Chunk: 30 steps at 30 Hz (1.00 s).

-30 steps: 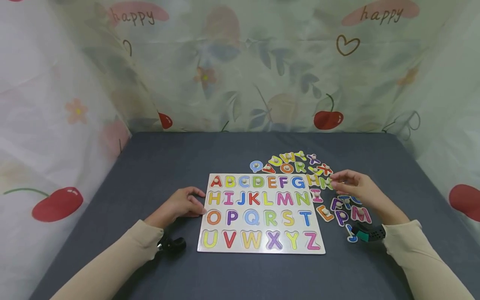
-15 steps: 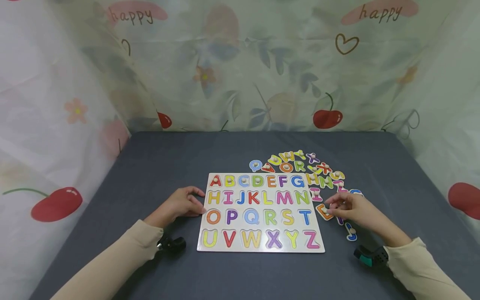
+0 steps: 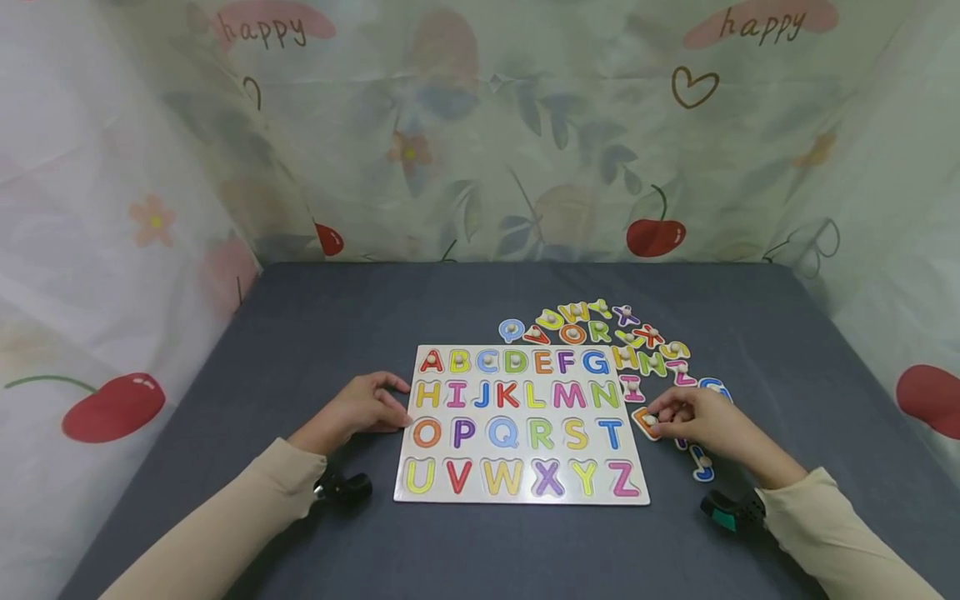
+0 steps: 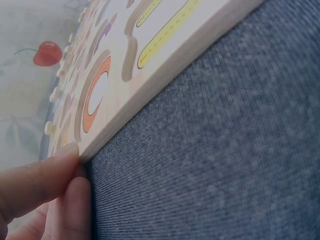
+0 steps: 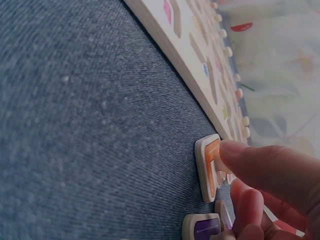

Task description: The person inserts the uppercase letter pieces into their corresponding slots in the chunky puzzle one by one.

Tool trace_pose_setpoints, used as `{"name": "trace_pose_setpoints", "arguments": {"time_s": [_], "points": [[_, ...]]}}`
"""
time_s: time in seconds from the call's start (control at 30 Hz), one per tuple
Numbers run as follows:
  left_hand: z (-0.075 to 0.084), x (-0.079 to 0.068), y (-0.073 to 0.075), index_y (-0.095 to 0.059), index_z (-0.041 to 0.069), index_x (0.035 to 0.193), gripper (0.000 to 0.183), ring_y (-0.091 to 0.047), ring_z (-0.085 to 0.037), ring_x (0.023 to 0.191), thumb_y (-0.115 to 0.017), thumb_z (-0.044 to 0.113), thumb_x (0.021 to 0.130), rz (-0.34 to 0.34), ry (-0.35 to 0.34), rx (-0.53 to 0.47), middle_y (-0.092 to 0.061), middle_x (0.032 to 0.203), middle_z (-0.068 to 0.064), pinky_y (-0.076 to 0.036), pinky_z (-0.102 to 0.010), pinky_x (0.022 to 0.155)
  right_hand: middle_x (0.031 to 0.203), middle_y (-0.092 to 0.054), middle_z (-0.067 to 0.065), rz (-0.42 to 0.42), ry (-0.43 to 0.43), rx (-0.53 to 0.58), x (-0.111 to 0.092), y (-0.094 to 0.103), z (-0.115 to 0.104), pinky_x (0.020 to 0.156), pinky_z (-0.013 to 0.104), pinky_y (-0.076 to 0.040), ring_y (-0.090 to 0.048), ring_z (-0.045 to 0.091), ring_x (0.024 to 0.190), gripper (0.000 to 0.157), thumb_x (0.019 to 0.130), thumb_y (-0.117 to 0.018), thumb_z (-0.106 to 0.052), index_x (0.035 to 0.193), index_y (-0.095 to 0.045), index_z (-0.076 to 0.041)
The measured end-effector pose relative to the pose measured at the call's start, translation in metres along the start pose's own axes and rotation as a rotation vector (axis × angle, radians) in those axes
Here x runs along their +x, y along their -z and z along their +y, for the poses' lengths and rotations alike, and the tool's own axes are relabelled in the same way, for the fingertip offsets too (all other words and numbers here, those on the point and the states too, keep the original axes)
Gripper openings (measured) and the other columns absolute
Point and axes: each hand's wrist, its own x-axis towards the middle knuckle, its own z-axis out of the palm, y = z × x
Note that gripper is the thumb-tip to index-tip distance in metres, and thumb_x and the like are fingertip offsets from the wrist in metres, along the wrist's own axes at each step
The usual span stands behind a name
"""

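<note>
Four letter rows (image 3: pixel 507 396), A–Z, mark the board (image 3: pixel 482 433); I see the left hand (image 3: pixel 363 406) gripping its left edge, the right hand (image 3: pixel 693 417) pinching an orange piece (image 5: pixel 210 157) beside its right.

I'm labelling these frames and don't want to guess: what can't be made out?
Head: the blue piece just beyond the right hand, which hides part of it.
Left wrist: the left hand, cut off by left and bottom edges.
Right wrist: the purple piece, cut off by the bottom edge.
</note>
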Motion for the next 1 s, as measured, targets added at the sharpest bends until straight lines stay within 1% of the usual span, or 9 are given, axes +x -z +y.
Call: {"name": "trace_pose_setpoints", "arguments": {"time_s": [0.23,0.47,0.63,0.8,0.9,1.0], "points": [[-0.001,0.000,0.000,-0.056,0.003,0.119,0.051,-0.064,-0.016,0.067,-0.081,0.002,0.074,0.002,0.000,0.000,-0.068,0.076,-0.008,-0.054,-0.027,0.062,0.081,-0.063,0.003,-0.012,0.006,-0.011,0.003,-0.002,0.001,0.057,0.021,-0.047,-0.054,0.006,0.065,0.020,0.083,-0.076,-0.015,0.097,-0.069,-0.003],[0.000,-0.001,0.000,-0.056,0.003,0.119,0.052,-0.064,-0.016,0.067,-0.081,0.002,0.074,-0.004,-0.002,-0.005,-0.068,0.077,-0.008,-0.054,-0.027,0.062,0.079,-0.064,0.002,-0.008,-0.002,-0.021,0.003,-0.002,0.001,0.056,0.022,-0.047,-0.054,0.006,0.064,0.017,0.084,-0.075,-0.017,0.094,-0.069,-0.005],[0.000,-0.002,0.000,-0.055,0.002,0.119,0.052,-0.064,-0.016,0.067,-0.081,0.001,0.074,-0.012,-0.009,-0.005,-0.068,0.077,-0.008,-0.055,-0.027,0.062,0.082,-0.065,0.004,-0.034,-0.019,0.010,0.003,0.001,0.001,0.058,0.023,-0.048,-0.055,0.007,0.066,0.021,0.085,-0.074,-0.019,0.098,-0.069,-0.003],[0.000,-0.001,0.000,-0.055,0.002,0.120,0.053,-0.064,-0.015,0.067,-0.081,0.001,0.074,-0.012,-0.010,-0.008,-0.068,0.076,-0.008,-0.055,-0.027,0.062,0.085,-0.065,0.004,-0.068,-0.068,0.043,0.004,0.006,-0.006,0.059,0.025,-0.048,-0.056,0.011,0.070,0.028,0.086,-0.074,-0.024,0.103,-0.068,-0.002],[0.000,-0.001,0.000,-0.055,0.003,0.119,0.052,-0.064,-0.016,0.067,-0.081,0.001,0.074,-0.011,-0.003,-0.008,-0.068,0.077,-0.008,-0.055,-0.027,0.062,0.086,-0.065,0.003,-0.058,-0.074,0.033,0.008,0.009,-0.013,0.058,0.026,-0.047,-0.055,0.013,0.071,0.029,0.087,-0.073,-0.026,0.104,-0.067,-0.003],[0.000,-0.001,0.000,-0.056,0.003,0.119,0.052,-0.064,-0.017,0.067,-0.081,0.001,0.074,-0.013,0.001,-0.010,-0.068,0.077,-0.009,-0.054,-0.027,0.062,0.086,-0.065,0.004,-0.027,-0.057,0.018,0.014,0.012,-0.023,0.060,0.025,-0.049,-0.057,0.014,0.074,0.029,0.087,-0.073,-0.026,0.103,-0.067,-0.003]]}}
